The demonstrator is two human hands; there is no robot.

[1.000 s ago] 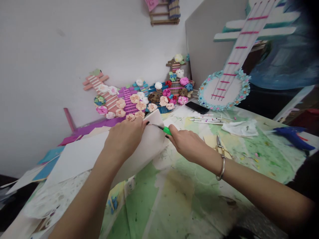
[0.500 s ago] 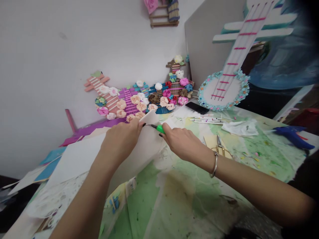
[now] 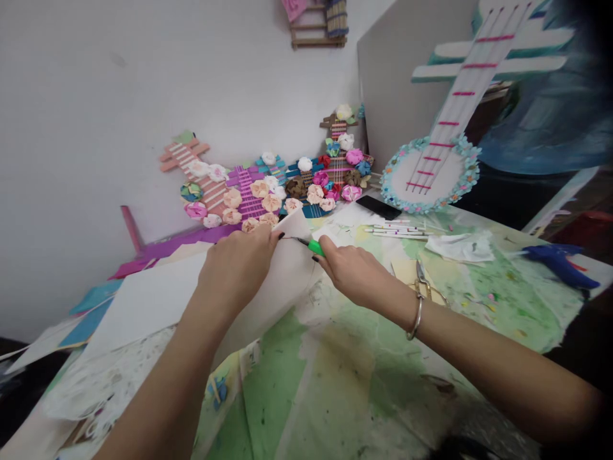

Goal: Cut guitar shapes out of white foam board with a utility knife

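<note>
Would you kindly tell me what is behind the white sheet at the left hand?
Above the white sheet, peach paper flowers and part of a blue craft show. The sheet and left hand cover whatever lies directly behind them.

Holds a white sheet [image 3: 272, 287] with the left hand [image 3: 239, 262] while gripping a thin-tipped, green-handled tool [image 3: 315, 247] in the right hand [image 3: 352, 271]. Works at a green-stained table cover [image 3: 330, 383], near scissors [image 3: 423, 278], a black phone [image 3: 378, 207] and a blue glue gun [image 3: 562, 263], facing flower-decked model instruments [image 3: 246, 186] by the wall [image 3: 96, 128].
</note>
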